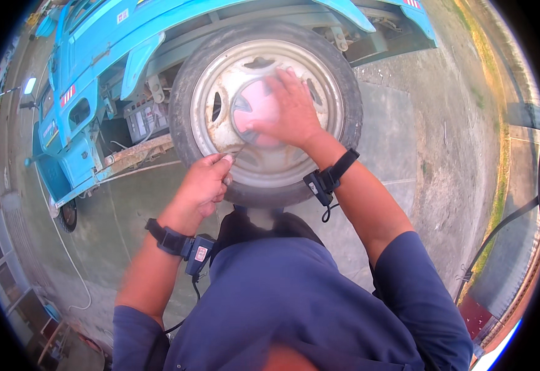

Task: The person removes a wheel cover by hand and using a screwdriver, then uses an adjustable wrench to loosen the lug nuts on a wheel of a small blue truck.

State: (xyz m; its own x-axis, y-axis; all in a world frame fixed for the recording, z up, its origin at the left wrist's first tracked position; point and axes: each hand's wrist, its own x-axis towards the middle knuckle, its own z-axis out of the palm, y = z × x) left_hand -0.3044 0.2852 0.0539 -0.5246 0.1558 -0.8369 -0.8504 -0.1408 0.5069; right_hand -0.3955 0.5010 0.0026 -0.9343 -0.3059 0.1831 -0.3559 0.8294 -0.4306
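An upright tire (344, 93) with a pale steel wheel (211, 80) stands in front of me, with some rust stains round its centre. My right hand (288, 111) lies over the pinkish, blurred centre cap (248, 120), fingers apart; whether it presses on the cap I cannot tell. Down at the rim's lower left, my left hand (208, 185) pinches a thin metal object (236, 153) whose tip reaches the wheel face. What kind of object it is, I cannot make out. Both wrists carry black strapped devices.
A light blue truck (97, 37) with open underside and a rusty step bar (137, 151) fills the upper left. A small wheel (67, 216) sits below its front. A pale hose (78, 272) runs over the concrete ground (412, 185); a black cable (492, 238) hangs at right.
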